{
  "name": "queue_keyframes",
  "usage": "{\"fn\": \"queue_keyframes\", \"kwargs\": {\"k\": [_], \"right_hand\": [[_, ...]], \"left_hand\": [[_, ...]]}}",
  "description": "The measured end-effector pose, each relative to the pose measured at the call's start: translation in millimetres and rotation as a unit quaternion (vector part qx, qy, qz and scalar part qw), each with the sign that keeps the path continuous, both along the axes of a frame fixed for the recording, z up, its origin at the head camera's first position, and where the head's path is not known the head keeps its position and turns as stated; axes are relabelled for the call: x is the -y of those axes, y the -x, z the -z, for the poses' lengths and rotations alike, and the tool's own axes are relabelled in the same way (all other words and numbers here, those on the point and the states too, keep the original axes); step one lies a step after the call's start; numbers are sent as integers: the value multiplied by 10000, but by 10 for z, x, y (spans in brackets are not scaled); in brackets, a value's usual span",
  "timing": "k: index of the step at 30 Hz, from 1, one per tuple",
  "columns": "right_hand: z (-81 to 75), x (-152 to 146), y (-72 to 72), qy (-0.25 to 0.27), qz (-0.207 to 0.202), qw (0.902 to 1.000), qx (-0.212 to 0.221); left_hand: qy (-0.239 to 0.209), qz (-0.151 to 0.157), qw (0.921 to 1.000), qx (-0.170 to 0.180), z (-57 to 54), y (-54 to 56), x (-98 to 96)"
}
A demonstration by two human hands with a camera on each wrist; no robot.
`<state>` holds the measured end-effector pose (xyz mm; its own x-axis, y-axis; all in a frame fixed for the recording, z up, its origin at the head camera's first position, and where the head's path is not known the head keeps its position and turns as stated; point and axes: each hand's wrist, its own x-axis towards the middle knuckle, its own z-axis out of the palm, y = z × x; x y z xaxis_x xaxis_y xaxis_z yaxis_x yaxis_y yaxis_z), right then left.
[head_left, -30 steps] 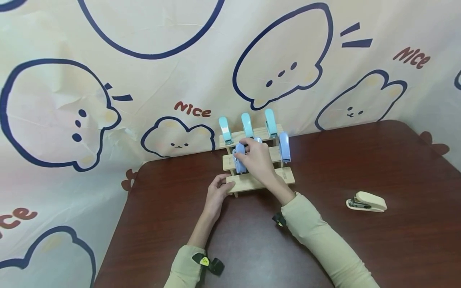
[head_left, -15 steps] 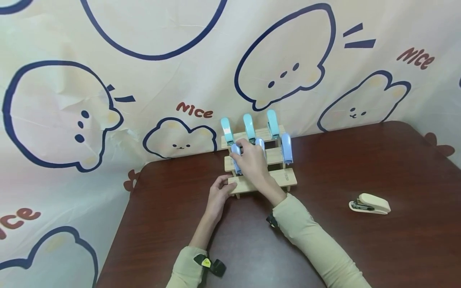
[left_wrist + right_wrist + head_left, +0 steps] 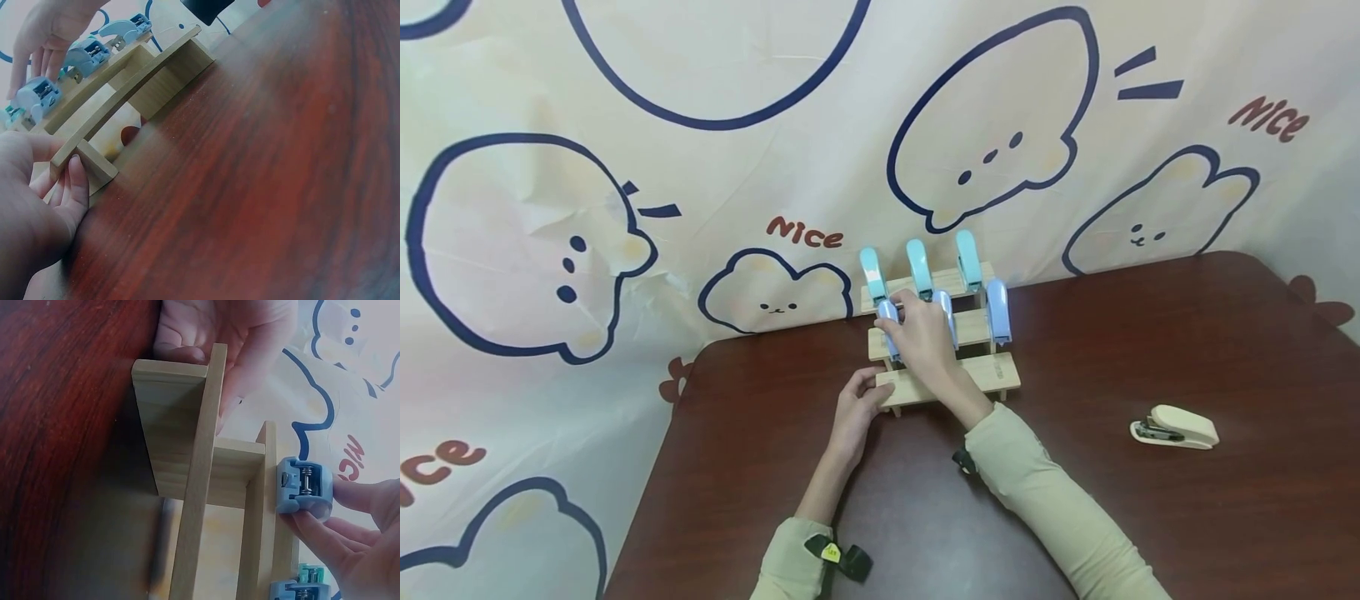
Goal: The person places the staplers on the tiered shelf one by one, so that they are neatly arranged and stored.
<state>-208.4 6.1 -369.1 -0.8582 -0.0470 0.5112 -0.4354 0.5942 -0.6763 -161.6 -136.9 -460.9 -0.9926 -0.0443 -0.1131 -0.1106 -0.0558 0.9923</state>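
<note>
A three-tier wooden rack [image 3: 992, 372] stands on the table near the back. At the left end of its middle tier, my right hand [image 3: 931, 340] pinches a periwinkle-blue stapler [image 3: 888, 313] between thumb and fingers. In the right wrist view that stapler [image 3: 304, 489] stands on the tier, spring end towards the camera. My left hand [image 3: 853, 413] grips the left end of the lowest tier, thumb at the front edge, as the left wrist view shows. Two more blue staplers share the middle tier: one [image 3: 945, 308] partly behind my right hand, another [image 3: 997, 312] at the right end.
Three turquoise staplers, including the middle one [image 3: 919, 265], stand along the top tier. A cream stapler [image 3: 1180, 427] lies on the brown table [image 3: 1150, 333] to the right. Behind the rack hangs a printed cloth [image 3: 760, 183] with cartoon outlines.
My right hand has shifted the blue stapler slightly left towards the tier's end, uncovering more of the middle blue stapler. My left hand has kept its grip on the rack.
</note>
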Motion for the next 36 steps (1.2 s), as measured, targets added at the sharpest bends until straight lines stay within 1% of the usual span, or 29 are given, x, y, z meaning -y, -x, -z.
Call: {"fn": "queue_keyframes", "kwargs": {"k": [6, 8, 11, 15, 19, 20, 21, 22, 24, 26, 28, 29, 31, 34, 36], "right_hand": [[-13, -1, 7, -76, -15, 10000, -13], [-38, -16, -2, -84, 21, 10000, -19], [-115, -87, -30, 12, 58, 9999, -95], [-256, -297, -83, 295, -78, 9989, -366], [-354, -617, -142, 525, -222, 9955, -759], [-368, -708, -155, 553, -223, 9950, -807], [-381, -802, -171, 605, -242, 9950, -761], [-394, -897, -188, 621, -235, 9954, -686], [-425, -1090, -230, 567, -135, 9977, -345], [-449, -1291, -274, 409, -120, 9989, 183], [-467, -1492, -318, 141, -205, 9971, 723], [-468, -1596, -338, -8, -279, 9948, 977], [-455, -1812, -370, -235, -497, 9873, 1494], [-392, -2151, -390, -557, -803, 9756, 1964], [-321, -2377, -396, -859, -1055, 9678, 2120]], "left_hand": [[-23, -28, 10000, -23, 8, -4, -10], [-21, -50, 10000, -13, 17, -2, -18], [-77, -60, 10000, 7, 30, 2, -35], [-94, -47, 9999, -13, 30, 1, -52], [24, -98, 9999, -49, 5, -3, -42], [58, -114, 9999, -48, 0, -3, -34], [86, -130, 9999, -46, -7, -2, -26], [105, -137, 9998, -44, -11, -3, -16], [118, -134, 9998, -56, -13, -1, 2], [111, -138, 9998, -61, -14, -1, 16], [94, -154, 9998, -41, -8, -4, 28], [81, -160, 9998, -11, -2, -7, 31], [77, -136, 9999, 20, 5, -15, 29], [75, -57, 10000, -17, 10, -16, 15], [78, -34, 9999, -71, 5, -21, 10]]}}
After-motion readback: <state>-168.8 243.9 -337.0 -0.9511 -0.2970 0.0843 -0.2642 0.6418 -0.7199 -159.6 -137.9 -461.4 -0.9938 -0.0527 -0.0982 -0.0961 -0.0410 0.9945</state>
